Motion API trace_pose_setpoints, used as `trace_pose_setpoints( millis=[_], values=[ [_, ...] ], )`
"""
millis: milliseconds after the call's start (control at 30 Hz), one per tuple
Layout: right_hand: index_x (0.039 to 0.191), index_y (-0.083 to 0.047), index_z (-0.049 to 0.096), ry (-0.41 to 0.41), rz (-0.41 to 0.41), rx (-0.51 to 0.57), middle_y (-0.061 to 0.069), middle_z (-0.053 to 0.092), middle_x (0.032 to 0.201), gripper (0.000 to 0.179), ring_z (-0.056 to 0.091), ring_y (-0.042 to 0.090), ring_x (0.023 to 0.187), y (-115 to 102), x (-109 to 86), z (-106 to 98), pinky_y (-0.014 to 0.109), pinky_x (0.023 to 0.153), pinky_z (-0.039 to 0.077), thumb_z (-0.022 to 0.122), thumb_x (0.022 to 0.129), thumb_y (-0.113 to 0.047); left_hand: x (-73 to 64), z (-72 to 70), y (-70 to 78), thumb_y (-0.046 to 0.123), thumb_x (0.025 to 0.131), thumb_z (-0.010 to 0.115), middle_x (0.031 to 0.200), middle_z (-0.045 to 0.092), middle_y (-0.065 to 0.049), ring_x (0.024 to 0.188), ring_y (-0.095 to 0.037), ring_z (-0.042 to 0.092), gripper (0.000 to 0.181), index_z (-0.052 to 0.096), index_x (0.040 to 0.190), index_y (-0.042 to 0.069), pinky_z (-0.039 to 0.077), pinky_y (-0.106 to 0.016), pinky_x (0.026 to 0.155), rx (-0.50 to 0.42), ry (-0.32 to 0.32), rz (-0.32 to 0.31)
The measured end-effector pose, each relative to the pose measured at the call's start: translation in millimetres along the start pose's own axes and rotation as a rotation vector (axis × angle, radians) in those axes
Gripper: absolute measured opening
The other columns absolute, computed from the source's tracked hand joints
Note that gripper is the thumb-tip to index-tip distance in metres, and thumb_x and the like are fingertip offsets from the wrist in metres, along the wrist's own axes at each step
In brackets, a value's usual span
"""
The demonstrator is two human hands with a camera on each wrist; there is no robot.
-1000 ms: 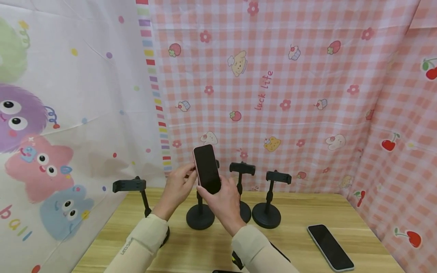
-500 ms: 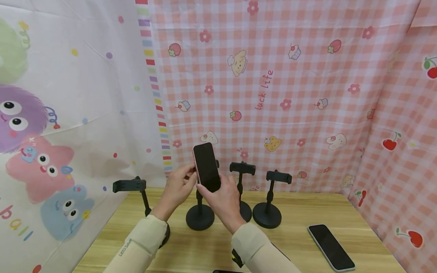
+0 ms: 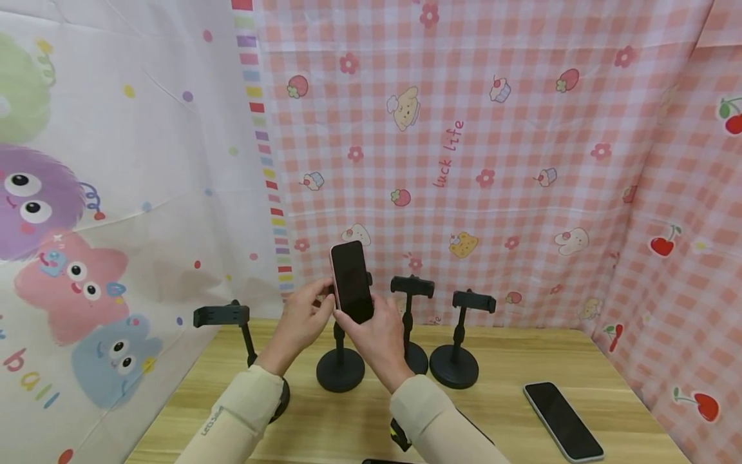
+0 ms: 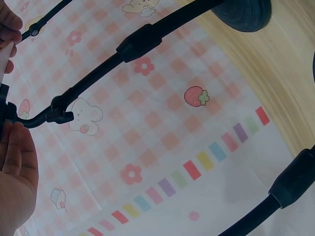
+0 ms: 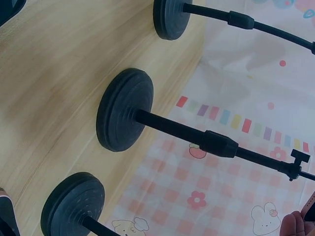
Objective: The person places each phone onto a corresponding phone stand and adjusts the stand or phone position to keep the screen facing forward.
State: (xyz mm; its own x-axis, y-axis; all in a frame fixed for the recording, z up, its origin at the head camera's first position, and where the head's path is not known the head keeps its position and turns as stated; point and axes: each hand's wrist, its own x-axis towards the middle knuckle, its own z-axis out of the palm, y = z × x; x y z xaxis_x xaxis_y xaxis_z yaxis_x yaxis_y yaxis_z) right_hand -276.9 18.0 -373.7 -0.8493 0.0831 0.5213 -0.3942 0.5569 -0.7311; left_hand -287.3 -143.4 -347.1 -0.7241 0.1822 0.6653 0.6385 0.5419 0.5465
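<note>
A black-screened smartphone (image 3: 352,283) with a pale pink edge stands nearly upright, tilted a little, in front of the clamp of a black phone stand (image 3: 340,370). My right hand (image 3: 379,332) grips the phone by its lower end, thumb across the front. At the phone's left edge, my left hand (image 3: 305,316) pinches the stand's clamp with curled fingers. The left wrist view shows these left fingers (image 4: 18,152) against the black clamp (image 4: 6,109). Most of the clamp is hidden behind the phone. Only a few right fingertips (image 5: 294,223) show in the right wrist view.
More black stands rise nearby: one at left (image 3: 221,315), two at right (image 3: 412,286) (image 3: 474,301). Another phone (image 3: 563,422) lies on the wooden table (image 3: 493,419) at right. A black-and-yellow item (image 3: 399,436) and a dark edge (image 3: 384,461) show near the front.
The phone has shifted very slightly upward in front of the clamp. Both hands keep almost the same place and hold.
</note>
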Motion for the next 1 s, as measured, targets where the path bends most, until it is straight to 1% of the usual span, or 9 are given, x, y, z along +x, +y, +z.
trace_pose_setpoints(
  millis=[167,267,433,600,667,867,1000],
  values=[
    [0.116,-0.013,0.067,0.02,0.004,-0.005,0.003,0.054,0.098,0.056,0.049,0.018,0.084,-0.2,1.2,1.6,0.035,0.069,0.044,0.077,0.08,-0.055,0.2,1.1,2.3,0.02,0.1,0.061,0.097,0.069,-0.004,0.089,-0.021,0.065,0.026,0.066,0.122,0.007,0.056,-0.041,0.077,-0.01,-0.011,-0.038],
    [0.115,-0.013,0.067,0.036,0.001,-0.006,0.003,0.054,0.099,0.056,0.05,0.018,0.085,-1.2,2.1,2.1,0.036,0.068,0.044,0.077,0.079,-0.056,0.8,2.0,2.3,0.024,0.099,0.063,0.094,0.069,-0.002,0.087,-0.022,0.066,0.027,0.066,0.121,0.009,0.056,-0.041,0.075,-0.014,-0.009,-0.046],
    [0.111,-0.014,0.068,0.05,-0.004,-0.005,0.002,0.053,0.096,0.058,0.049,0.017,0.083,-1.9,3.9,3.9,0.035,0.066,0.042,0.073,0.079,-0.063,2.5,2.8,1.7,0.027,0.098,0.065,0.093,0.071,-0.001,0.088,-0.02,0.066,0.028,0.068,0.12,0.01,0.056,-0.04,0.076,-0.027,0.005,-0.044],
    [0.113,-0.015,0.067,0.048,0.007,0.003,0.002,0.053,0.096,0.06,0.048,0.018,0.083,-1.8,5.2,4.7,0.035,0.065,0.042,0.072,0.079,-0.065,3.5,2.8,2.5,0.03,0.097,0.066,0.096,0.072,-0.001,0.09,-0.018,0.067,0.031,0.069,0.12,0.009,0.055,-0.041,0.079,-0.042,0.022,-0.07],
    [0.115,-0.015,0.067,0.05,0.008,0.006,0.002,0.054,0.098,0.061,0.049,0.018,0.083,-1.6,5.4,5.1,0.035,0.066,0.043,0.072,0.079,-0.064,3.7,2.5,3.6,0.031,0.096,0.067,0.096,0.072,-0.001,0.088,-0.017,0.067,0.032,0.07,0.119,0.009,0.055,-0.04,0.078,-0.055,0.026,-0.089],
    [0.118,-0.015,0.066,0.049,0.006,0.018,0.002,0.054,0.103,0.063,0.05,0.018,0.086,-0.4,5.4,7.1,0.036,0.069,0.044,0.072,0.08,-0.064,3.5,1.3,6.3,0.032,0.095,0.067,0.088,0.071,0.002,0.078,-0.015,0.063,0.031,0.071,0.118,0.012,0.052,-0.034,0.07,-0.077,0.018,-0.127],
    [0.119,-0.015,0.065,0.048,0.004,0.019,0.003,0.054,0.102,0.063,0.049,0.018,0.085,0.3,5.4,7.2,0.036,0.069,0.044,0.071,0.08,-0.064,4.2,0.9,7.2,0.031,0.095,0.068,0.086,0.071,0.003,0.077,-0.014,0.063,0.028,0.071,0.116,0.013,0.052,-0.034,0.07,-0.091,0.01,-0.136]
  ],
)
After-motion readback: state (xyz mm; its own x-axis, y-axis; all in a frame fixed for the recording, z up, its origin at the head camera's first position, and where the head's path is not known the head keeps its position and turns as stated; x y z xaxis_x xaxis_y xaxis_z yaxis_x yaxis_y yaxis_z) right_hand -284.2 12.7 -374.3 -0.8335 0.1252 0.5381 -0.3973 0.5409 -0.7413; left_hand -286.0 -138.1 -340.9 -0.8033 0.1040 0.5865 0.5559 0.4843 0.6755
